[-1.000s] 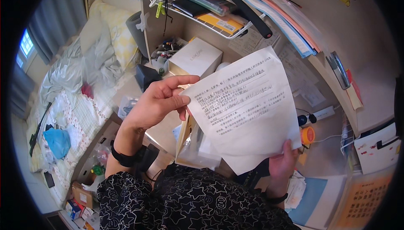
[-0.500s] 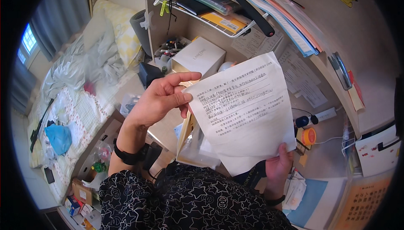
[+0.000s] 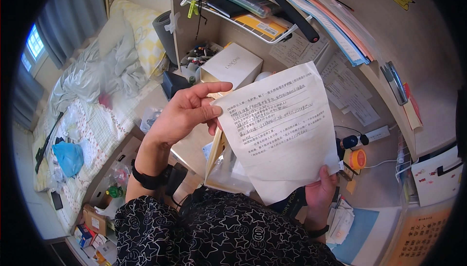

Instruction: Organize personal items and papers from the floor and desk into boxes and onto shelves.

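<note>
A white sheet of paper (image 3: 287, 164) with printed lines and handwriting is held up tilted in front of me. My left hand (image 3: 187, 111) pinches its left edge between thumb and fingers, the index finger stretched out above. At the lower right corner, my right hand (image 3: 322, 189) grips the sheet with the thumb on top; its other fingers are partly hidden behind the paper. Beneath the sheet lies a shallow open box (image 3: 210, 177) with clear plastic (image 3: 227, 169) in it, partly covered by the paper.
A white carton (image 3: 232, 64) stands behind the paper beside a heap of pens (image 3: 202, 54). Above hangs a white wire shelf (image 3: 272, 40) with folders. An orange round tub (image 3: 357, 159) and a power strip (image 3: 377, 133) are at the right. To the left is a bed (image 3: 92, 115) with a blue bag (image 3: 69, 159).
The sheet's lower right part and my right hand have shifted slightly left and up. My left hand keeps the same pinch on the paper.
</note>
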Demonstrator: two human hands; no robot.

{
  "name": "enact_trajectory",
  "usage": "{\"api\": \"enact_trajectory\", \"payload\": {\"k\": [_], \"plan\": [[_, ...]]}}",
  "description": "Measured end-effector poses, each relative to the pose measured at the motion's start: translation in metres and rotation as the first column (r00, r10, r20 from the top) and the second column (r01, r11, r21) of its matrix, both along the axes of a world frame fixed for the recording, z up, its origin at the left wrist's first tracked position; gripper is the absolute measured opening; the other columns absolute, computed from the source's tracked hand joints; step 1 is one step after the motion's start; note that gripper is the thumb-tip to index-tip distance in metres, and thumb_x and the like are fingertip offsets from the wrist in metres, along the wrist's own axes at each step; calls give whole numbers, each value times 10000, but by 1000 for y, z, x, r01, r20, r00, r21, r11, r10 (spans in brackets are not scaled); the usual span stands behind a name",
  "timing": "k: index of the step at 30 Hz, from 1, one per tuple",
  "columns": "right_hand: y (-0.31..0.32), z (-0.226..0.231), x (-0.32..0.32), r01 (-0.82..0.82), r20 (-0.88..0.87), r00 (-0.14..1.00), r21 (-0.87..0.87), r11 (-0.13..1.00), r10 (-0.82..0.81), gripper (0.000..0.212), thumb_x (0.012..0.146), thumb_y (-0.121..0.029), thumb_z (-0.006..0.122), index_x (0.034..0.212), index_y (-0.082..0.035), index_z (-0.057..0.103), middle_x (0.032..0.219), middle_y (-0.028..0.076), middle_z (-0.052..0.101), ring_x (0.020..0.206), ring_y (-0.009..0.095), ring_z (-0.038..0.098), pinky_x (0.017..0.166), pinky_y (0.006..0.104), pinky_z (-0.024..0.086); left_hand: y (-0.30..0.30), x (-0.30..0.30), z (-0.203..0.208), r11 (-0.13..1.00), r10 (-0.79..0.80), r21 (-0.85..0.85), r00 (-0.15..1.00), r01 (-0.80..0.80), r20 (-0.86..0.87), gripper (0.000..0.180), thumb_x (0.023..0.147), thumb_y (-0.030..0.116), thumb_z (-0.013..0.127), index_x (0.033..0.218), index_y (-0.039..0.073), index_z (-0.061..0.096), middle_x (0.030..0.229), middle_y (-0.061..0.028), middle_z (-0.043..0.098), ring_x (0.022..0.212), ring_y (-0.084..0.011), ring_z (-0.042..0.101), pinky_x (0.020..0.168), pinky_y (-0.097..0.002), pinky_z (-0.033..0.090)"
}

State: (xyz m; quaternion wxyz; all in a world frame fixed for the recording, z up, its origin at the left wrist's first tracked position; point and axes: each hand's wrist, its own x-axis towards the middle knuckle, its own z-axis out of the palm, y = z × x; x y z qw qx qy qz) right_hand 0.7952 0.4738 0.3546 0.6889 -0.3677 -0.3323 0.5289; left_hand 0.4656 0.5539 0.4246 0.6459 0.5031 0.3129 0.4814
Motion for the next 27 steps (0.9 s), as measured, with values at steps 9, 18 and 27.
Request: {"api": "enact_trajectory", "payload": {"k": [9, 18, 27], "plan": [[-1, 3, -3, -20, -21, 1000, -13, 1000, 20, 394, 858, -69, 478, 1243, -32, 402, 1212, 94, 492, 1112, 224, 478, 957, 399, 381, 2, -2, -1, 1000, 10, -3, 1000, -10, -11, 409, 821, -3, 531, 1220, -16, 443, 783, -63, 618, 556, -106, 548, 530, -200, 443], [0, 3, -4, -26, -47, 999, -30, 999, 25, 388, 850, -51, 477, 1234, -40, 421, 1221, 90, 487, 1121, 219, 471, 961, 394, 371, 7, 0, -3, 1000, 23, -4, 998, -23, -62, 373, 830, 17, 526, 1195, -28, 463, 815, -53, 608, 617, -90, 541, 553, -206, 442], [-1, 26, -17, -370, 802, 435, 574, 730, -410, 207, 843, -109, 510, 1023, -74, 607, 1127, 171, 556, 1055, 285, 533, 923, 394, 388, 13, 18, -32, 934, 350, -57, 935, -353, -53, 357, 903, 283, 481, 1131, 12, 440, 846, -14, 497, 715, -81, 503, 587, -223, 459]]}}
